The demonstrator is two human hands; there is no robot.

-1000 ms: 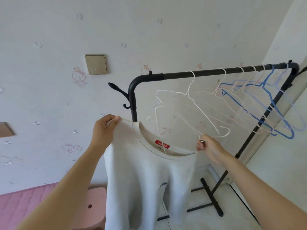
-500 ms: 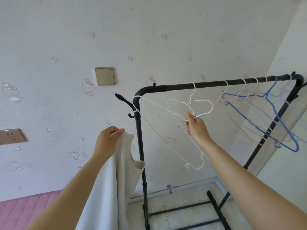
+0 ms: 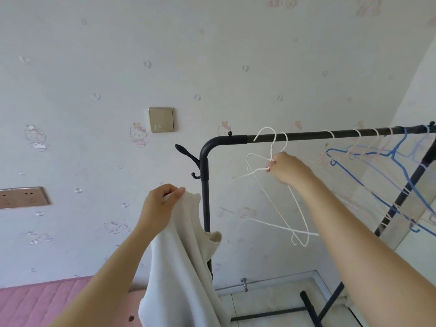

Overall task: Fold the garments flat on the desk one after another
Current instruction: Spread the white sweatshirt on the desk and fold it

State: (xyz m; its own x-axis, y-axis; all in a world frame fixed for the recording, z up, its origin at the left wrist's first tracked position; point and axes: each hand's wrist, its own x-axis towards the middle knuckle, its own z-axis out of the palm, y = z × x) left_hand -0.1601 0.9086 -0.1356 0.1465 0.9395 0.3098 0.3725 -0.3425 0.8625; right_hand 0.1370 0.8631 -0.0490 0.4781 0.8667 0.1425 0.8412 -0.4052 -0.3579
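Off-white garment (image 3: pixel 179 267) hangs limp, pinched in L hand (image 3: pixel 158 206); R hand (image 3: pixel 286 168) fingers (image 3: pixel 271 165) curled round hanger (image 3: pixel 272 149).

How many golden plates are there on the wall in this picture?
2. The switch plate is near the middle of the picture. The socket plate is lower, at the left edge, partly cut off. More may lie outside the view.

Soft daylight, wide-angle edge distortion
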